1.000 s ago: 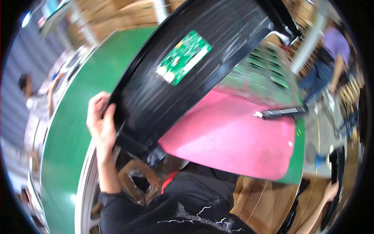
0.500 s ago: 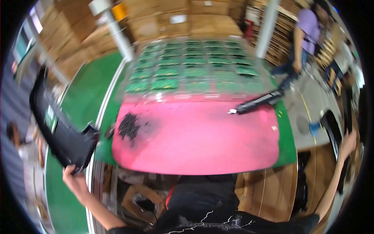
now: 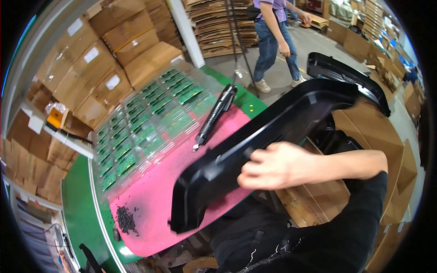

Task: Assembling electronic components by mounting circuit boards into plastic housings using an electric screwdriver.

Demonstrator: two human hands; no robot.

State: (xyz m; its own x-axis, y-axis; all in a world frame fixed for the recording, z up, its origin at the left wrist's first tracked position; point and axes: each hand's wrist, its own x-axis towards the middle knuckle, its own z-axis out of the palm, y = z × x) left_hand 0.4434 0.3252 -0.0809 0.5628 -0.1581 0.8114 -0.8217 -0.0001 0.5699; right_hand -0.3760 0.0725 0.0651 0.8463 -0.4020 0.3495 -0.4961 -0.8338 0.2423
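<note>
- Head view, the hand: the right hand (image 3: pixel 277 167) is seen near the centre, its fingers curled and clamped on the near edge of a long black panel (image 3: pixel 214 166). The left hand is not shown, so its grip cannot be told.
- Head view, the key relation: the panel is held slantwise, its long axis run from lower left to upper right. It is gripped partway along, with one end reaching out leftward over a pink mat (image 3: pixel 159 193) and the other away to the upper right. Whether the mat is touched cannot be told.
- Head view, around it: beyond the panel, a black power screwdriver (image 3: pixel 216 113) is laid on the mat, beside clear trays filled with green circuit boards (image 3: pixel 125 165). Small black pieces (image 3: pixel 125 220) are heaped at the mat's left. A second black panel (image 3: pixel 348 81) is seen at upper right.
</note>
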